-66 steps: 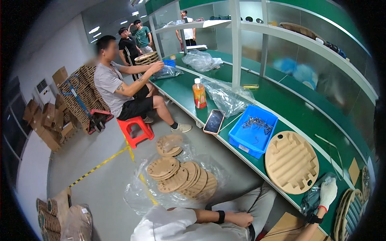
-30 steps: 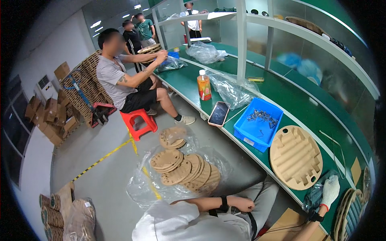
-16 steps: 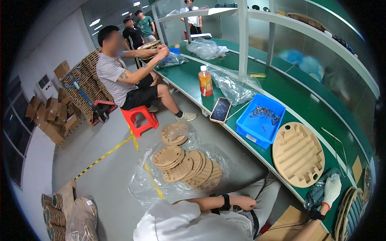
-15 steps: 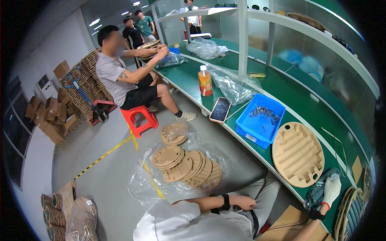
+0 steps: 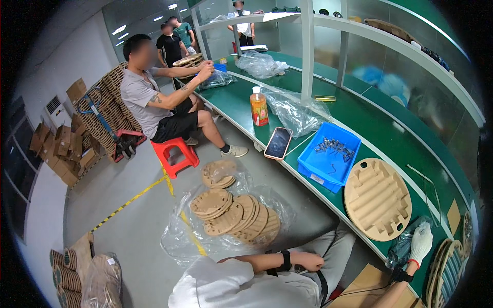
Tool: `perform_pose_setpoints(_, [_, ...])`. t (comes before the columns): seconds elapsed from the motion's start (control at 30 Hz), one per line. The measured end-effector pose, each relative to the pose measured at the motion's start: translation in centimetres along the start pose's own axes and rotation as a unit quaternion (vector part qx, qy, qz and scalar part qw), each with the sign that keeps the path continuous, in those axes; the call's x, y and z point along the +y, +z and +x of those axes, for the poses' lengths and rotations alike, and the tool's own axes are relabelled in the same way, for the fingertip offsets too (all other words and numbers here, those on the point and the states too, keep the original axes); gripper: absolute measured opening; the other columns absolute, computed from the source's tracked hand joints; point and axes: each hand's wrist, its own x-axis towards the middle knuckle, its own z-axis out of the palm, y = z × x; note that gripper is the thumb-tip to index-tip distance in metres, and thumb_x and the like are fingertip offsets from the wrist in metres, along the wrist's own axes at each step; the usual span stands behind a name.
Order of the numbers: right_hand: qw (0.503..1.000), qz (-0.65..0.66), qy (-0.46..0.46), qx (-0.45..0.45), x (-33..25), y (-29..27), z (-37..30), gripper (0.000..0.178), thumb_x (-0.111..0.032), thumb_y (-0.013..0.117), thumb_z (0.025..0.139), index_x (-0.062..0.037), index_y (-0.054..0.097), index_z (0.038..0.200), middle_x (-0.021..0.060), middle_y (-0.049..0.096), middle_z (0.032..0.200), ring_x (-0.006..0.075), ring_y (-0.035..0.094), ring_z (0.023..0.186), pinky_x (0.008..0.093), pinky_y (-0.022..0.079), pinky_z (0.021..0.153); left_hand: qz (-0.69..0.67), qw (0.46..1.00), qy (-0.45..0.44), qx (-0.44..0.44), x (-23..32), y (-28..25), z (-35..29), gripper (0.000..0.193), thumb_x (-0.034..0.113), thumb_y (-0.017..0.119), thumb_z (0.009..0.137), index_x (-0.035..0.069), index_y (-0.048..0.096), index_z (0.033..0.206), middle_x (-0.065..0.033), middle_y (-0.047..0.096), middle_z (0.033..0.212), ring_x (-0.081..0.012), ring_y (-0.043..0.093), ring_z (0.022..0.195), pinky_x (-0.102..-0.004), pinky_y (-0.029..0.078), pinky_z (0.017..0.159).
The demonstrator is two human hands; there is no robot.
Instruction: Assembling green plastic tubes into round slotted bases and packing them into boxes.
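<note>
My left hand point(image 5: 310, 261) rests on my lap, bare, its fingers curled into a loose fist with nothing visible in it. On the right, my right hand point(image 5: 422, 242) wears a white knit glove and lies at a clear plastic bag point(image 5: 398, 252) with dark contents. Its fingers bend into the bag's film, and their tips are hidden. Just beyond the bag lies a round tan moulded-pulp tray point(image 5: 377, 197) with ridges and two dark holes. Beside that tray stands a blue bin point(image 5: 321, 163) holding several small dark metal parts.
A phone point(image 5: 278, 143), an orange drink bottle point(image 5: 259, 107) and clear plastic film point(image 5: 292, 110) lie along the green bench. More round trays point(image 5: 444, 274) stand at my right. Several trays point(image 5: 241, 218) lie on plastic on the floor. A co-worker point(image 5: 149, 95) sits on a red stool point(image 5: 174, 156).
The whole view has shifted slightly, so the bench things sit a little further left. Both my hands keep about the same place and pose.
</note>
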Motion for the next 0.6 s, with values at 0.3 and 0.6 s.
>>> perform_pose_setpoints(0.3, [0.992,0.116,0.004,0.038,3.5,1.5,0.8,0.024,-0.019,0.057,0.089,-0.0029,0.064,0.105,0.0212,0.068,0.095,0.0393,0.066,0.088,0.0426,0.051,0.075,0.024,0.999,-0.006,-0.036,0.5,-0.5,0.1,0.021,0.016,0.057,0.088,-0.005,0.062,0.088,-0.0262,0.063,0.087,-0.0416,0.061,0.087,-0.0482,0.047,0.078])
perform_pose_setpoints(0.6, [0.959,0.283,0.03,0.0,3.9,1.3,0.6,0.032,-0.02,0.048,0.096,0.0035,0.064,0.11,0.0164,0.067,0.1,0.0251,0.063,0.094,0.0345,0.046,0.086,-0.001,1.0,-0.011,-0.011,0.4,-0.1,-0.8,0.019,0.018,0.06,0.086,-0.002,0.062,0.087,-0.0235,0.065,0.085,-0.0397,0.064,0.083,-0.0478,0.048,0.074])
